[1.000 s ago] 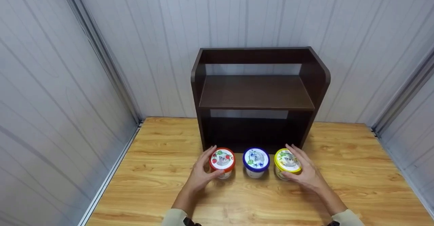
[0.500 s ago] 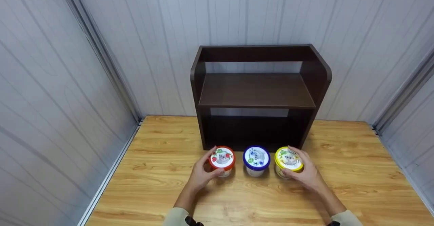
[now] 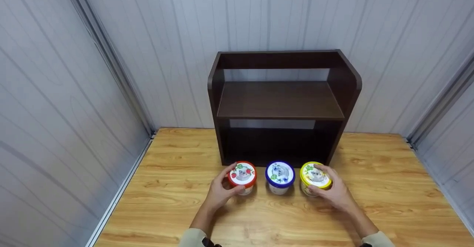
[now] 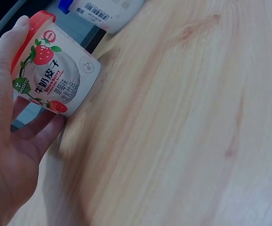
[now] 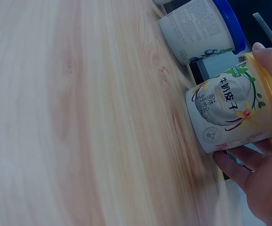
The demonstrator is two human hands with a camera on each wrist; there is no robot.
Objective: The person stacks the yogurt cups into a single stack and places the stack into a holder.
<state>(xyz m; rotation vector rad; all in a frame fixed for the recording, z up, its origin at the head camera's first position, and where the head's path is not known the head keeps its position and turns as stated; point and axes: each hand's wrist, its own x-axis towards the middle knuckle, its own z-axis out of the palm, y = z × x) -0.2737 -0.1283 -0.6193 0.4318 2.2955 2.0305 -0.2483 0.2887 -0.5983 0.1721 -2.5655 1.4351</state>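
1. Left hand is curled round the red-lidded cup, thumb one side, fingers the other. Strawberry print on that one, standing on the wooden table.
2. Right hand has basically the same grip on the yellow-lidded cup, also upright on the table.
3. Smack between those two: a blue-lidded cup, no hand on it, gaps either side.
4. Right behind the row sits a dark brown two-tier shelf, kinda blocking the way back.
5. Pale panelled wall behind that.
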